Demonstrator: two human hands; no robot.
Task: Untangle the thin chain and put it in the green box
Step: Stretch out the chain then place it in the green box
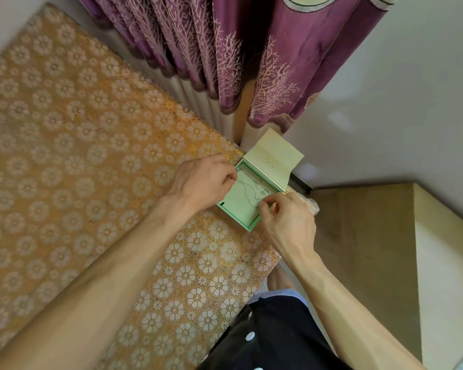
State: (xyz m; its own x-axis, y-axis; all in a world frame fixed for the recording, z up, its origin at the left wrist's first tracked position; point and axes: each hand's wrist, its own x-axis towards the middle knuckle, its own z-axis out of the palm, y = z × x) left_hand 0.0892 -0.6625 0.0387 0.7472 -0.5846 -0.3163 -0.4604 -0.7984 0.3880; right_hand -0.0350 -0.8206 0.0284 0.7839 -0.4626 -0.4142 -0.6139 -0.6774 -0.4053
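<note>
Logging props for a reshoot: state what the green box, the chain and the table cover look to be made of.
Green box: likely matte card or paperboard, given its thin straight walls and creased, folded-back lid.
Thin chain: probably fine silvery metal; it lies in loose pale wavy lines, too small to confirm.
Table cover: seemingly embossed vinyl or brocade-like fabric, with glinting gold outlines around the flowers.

Orange-gold tablecloth (64, 145) with white flower print is covering the table, running from upper left down to bottom centre. Purple curtain (233, 57) with pale branch pattern is hanging in folds behind the table's far edge (hem ending just above it). White wall (398, 89) is filling the upper right. Tan floor (358, 236) is showing lower right, beside a cream block (444, 276).
</note>
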